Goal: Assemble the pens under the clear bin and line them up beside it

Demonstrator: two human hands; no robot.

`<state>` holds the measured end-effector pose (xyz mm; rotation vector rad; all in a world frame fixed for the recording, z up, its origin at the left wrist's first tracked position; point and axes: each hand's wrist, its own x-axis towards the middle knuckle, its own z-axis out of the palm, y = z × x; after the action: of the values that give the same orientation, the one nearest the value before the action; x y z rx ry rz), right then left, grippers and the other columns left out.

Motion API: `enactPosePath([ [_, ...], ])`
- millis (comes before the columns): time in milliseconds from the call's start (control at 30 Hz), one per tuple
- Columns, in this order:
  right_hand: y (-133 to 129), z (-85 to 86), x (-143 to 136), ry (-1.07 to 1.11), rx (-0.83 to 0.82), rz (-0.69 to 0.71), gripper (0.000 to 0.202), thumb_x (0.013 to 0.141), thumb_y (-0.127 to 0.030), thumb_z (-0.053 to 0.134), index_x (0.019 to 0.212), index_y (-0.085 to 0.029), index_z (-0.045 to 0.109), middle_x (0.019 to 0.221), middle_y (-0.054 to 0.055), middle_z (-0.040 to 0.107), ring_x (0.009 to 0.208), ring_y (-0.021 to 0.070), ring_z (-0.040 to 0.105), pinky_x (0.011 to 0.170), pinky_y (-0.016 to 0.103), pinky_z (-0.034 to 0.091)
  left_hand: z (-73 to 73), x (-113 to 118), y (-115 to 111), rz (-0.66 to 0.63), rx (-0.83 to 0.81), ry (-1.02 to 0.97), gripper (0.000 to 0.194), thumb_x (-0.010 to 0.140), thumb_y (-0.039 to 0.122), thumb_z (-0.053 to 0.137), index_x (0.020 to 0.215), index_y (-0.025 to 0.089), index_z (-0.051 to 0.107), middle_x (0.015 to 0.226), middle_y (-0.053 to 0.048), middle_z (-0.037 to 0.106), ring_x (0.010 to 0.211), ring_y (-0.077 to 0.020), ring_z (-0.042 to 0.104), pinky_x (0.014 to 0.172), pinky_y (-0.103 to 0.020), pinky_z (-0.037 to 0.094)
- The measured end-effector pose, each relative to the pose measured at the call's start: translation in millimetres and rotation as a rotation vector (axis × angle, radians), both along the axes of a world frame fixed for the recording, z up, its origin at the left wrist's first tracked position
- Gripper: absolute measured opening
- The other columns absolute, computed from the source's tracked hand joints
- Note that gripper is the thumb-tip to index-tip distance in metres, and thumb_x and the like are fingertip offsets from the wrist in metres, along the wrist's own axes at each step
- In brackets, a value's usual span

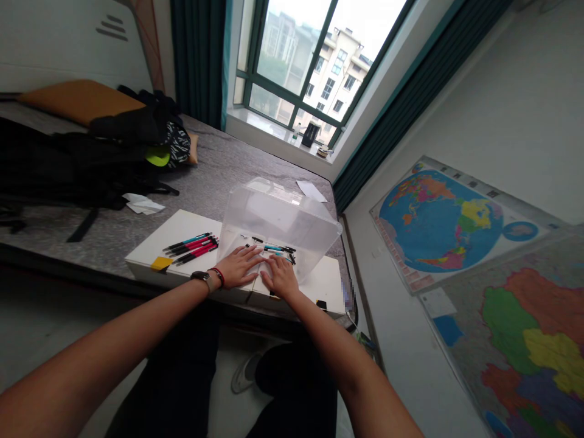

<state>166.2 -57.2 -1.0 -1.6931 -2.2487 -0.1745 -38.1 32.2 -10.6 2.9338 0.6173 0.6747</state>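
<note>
A clear plastic box (283,213) stands tipped on its side on white boxes (157,234), its opening towards me. Blue and black pens (274,248) and small dark pen parts lie at its opening. My left hand (238,266), with a watch and red band at the wrist, rests palm down at the opening, fingers spread. My right hand (280,275) lies close beside it, fingers apart, near the pens. What is under the palms is hidden. Several assembled pens (194,246), red, black and blue, lie in a bunch to the left.
A dark bag (59,164) and an orange cushion (82,100) occupy the left of the grey surface (219,158). Crumpled paper (143,204) lies near the bag, and a white sheet (311,191) behind the plastic box. The wall with maps (442,219) is at the right.
</note>
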Motion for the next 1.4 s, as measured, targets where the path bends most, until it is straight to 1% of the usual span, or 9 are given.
enactPosePath([
  [200,-2.3,-0.4,-2.5,0.008,-0.001,-0.008,0.041,0.093,-0.044,0.047,0.124,-0.018,0.054,0.131,0.014,0.051,0.121,0.0267,0.042,0.102,0.042,0.031,-2.3,-2.6,-0.2,-0.014,0.000,-0.008,0.054,0.089,0.047,0.045,0.140,0.028,0.043,0.150,-0.007,0.037,0.140,-0.0263,0.029,0.112,-0.043,0.024],
  [367,-0.7,-0.2,-0.7,0.032,0.014,-0.005,0.037,0.093,-0.042,0.047,0.120,-0.017,0.056,0.128,0.013,0.053,0.117,0.0265,0.044,0.100,0.041,0.032,-2.0,-1.1,-0.8,0.014,-0.011,-0.009,0.051,0.089,0.046,0.045,0.136,0.026,0.047,0.152,-0.007,0.033,0.141,-0.0277,0.026,0.113,-0.046,0.021],
  [467,-0.3,-1.3,0.2,0.043,0.025,-0.004,0.036,0.093,-0.041,0.047,0.118,-0.017,0.056,0.126,0.013,0.053,0.117,0.0261,0.045,0.099,0.041,0.033,-1.1,0.2,-1.5,0.031,-0.022,-0.013,0.050,0.089,0.046,0.044,0.134,0.025,0.049,0.151,-0.008,0.035,0.141,-0.0279,0.026,0.113,-0.047,0.022],
  [600,-0.7,-1.9,0.4,0.050,0.036,-0.012,0.033,0.093,-0.040,0.047,0.116,-0.017,0.057,0.122,0.013,0.055,0.114,0.0258,0.046,0.098,0.041,0.034,0.2,1.4,-2.8,0.053,-0.034,-0.020,0.047,0.089,0.046,0.043,0.131,0.025,0.052,0.148,-0.007,0.040,0.139,-0.0269,0.030,0.112,-0.046,0.024],
  [733,-2.7,1.9,-0.5,0.047,0.032,-0.032,0.031,0.094,-0.038,0.046,0.114,-0.017,0.057,0.121,0.013,0.055,0.112,0.0249,0.046,0.097,0.039,0.034,3.7,1.6,-6.3,0.082,-0.011,-0.009,0.044,0.090,0.044,0.042,0.128,0.024,0.053,0.143,-0.009,0.045,0.136,-0.0267,0.034,0.110,-0.046,0.028],
  [933,-5.2,6.9,-1.3,0.027,0.015,-0.055,0.029,0.095,-0.035,0.044,0.113,-0.016,0.057,0.119,0.013,0.055,0.111,0.0248,0.046,0.096,0.039,0.034,7.5,1.7,-11.8,0.134,0.018,-0.018,0.040,0.091,0.039,0.042,0.124,0.022,0.057,0.132,-0.011,0.053,0.123,-0.0269,0.045,0.103,-0.047,0.034],
  [1200,-5.0,6.4,-1.2,0.008,0.023,-0.041,0.024,0.095,-0.027,0.042,0.108,-0.015,0.058,0.114,0.013,0.057,0.113,0.0248,0.045,0.096,0.039,0.034,6.4,1.8,-12.1,0.114,0.041,-0.028,0.038,0.091,0.030,0.040,0.123,0.021,0.058,0.129,-0.012,0.055,0.119,-0.0264,0.048,0.100,-0.046,0.037],
  [1300,-5.5,8.4,-2.4,-0.033,0.013,-0.030,0.023,0.095,-0.025,0.041,0.106,-0.013,0.058,0.110,0.014,0.057,0.110,0.0253,0.047,0.094,0.039,0.036,5.6,1.7,-12.7,0.116,0.049,-0.042,0.038,0.090,0.030,0.041,0.123,0.020,0.058,0.129,-0.013,0.055,0.120,-0.0264,0.048,0.101,-0.047,0.038],
  [1400,-2.9,13.9,-3.2,-0.111,-0.037,-0.019,0.023,0.093,-0.025,0.043,0.105,-0.013,0.058,0.107,0.015,0.059,0.106,0.0265,0.049,0.090,0.039,0.039,5.2,1.5,-13.0,0.128,0.045,-0.045,0.039,0.089,0.031,0.042,0.123,0.020,0.059,0.129,-0.013,0.055,0.121,-0.0264,0.048,0.102,-0.047,0.038],
])
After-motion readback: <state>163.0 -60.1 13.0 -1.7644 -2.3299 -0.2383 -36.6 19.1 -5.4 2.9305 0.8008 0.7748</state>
